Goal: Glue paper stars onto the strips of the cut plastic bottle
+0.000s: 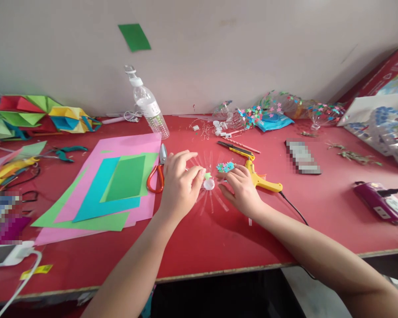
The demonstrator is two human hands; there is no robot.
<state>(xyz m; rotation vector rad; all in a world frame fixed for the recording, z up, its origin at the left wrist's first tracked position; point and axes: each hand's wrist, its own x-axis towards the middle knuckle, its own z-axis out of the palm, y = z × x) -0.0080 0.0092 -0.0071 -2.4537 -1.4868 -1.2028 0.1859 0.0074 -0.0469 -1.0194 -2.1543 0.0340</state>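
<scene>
Between the two hands, near the front middle of the red table, lies one clear plastic cut bottle top with a white neck, its thin strips splayed flat like spokes. The left hand is curled, thumb and forefinger pinched on the neck, where a small green bit shows. The right hand lies flat with its fingers stretched over the strips, grasping nothing. One cluster of teal and pink paper stars sits just beyond its fingertips. Just beside it lies one yellow plastic glue gun. One pair of orange-handled scissors lies left of the left hand, touching at least four overlapping pink, teal and green paper sheets. One clear upright water bottle stands behind.
</scene>
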